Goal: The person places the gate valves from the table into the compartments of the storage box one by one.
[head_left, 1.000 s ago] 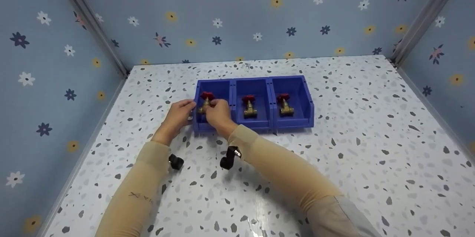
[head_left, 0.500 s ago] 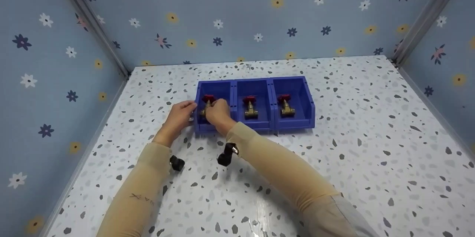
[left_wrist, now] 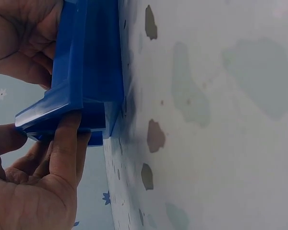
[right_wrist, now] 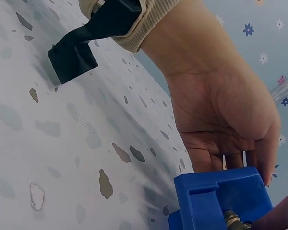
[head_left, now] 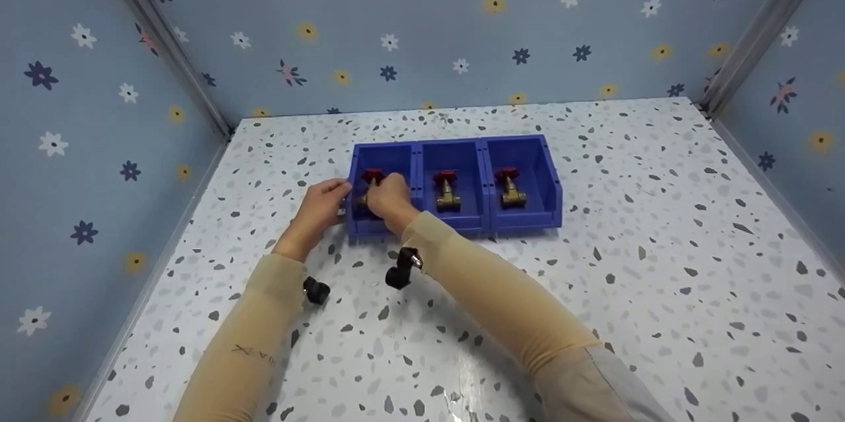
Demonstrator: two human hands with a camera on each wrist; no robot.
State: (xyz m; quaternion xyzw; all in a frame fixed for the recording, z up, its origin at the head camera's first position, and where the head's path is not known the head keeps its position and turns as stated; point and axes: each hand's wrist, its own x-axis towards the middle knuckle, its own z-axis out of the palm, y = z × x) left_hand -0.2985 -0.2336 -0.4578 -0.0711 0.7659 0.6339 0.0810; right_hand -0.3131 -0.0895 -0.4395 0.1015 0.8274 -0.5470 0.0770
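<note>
Three blue bins stand joined in a row. A brass valve with a red handwheel (head_left: 373, 175) sits in the left bin (head_left: 386, 154). My right hand (head_left: 389, 196) reaches into that bin and pinches the valve's brass body, which it mostly covers. In the right wrist view, a bit of the brass fitting (right_wrist: 233, 219) shows beside the right fingers (right_wrist: 283, 213). My left hand (head_left: 323, 204) grips the bin's left side; in the left wrist view its thumb and fingers (left_wrist: 65, 148) hold the blue wall (left_wrist: 101, 57) from both sides.
Similar red-handled valves lie in the middle bin, a valve (head_left: 447, 201), and in the right bin, another valve (head_left: 513, 199). The speckled white tabletop (head_left: 627, 277) runs back to a flowered blue wall (head_left: 455, 26). Black camera mounts (head_left: 399, 269) hang from both wrists.
My right wrist has turned a little, its camera mount shifting left and up. The right hand now covers more of the valve. The left hand keeps its hold on the bin.
</note>
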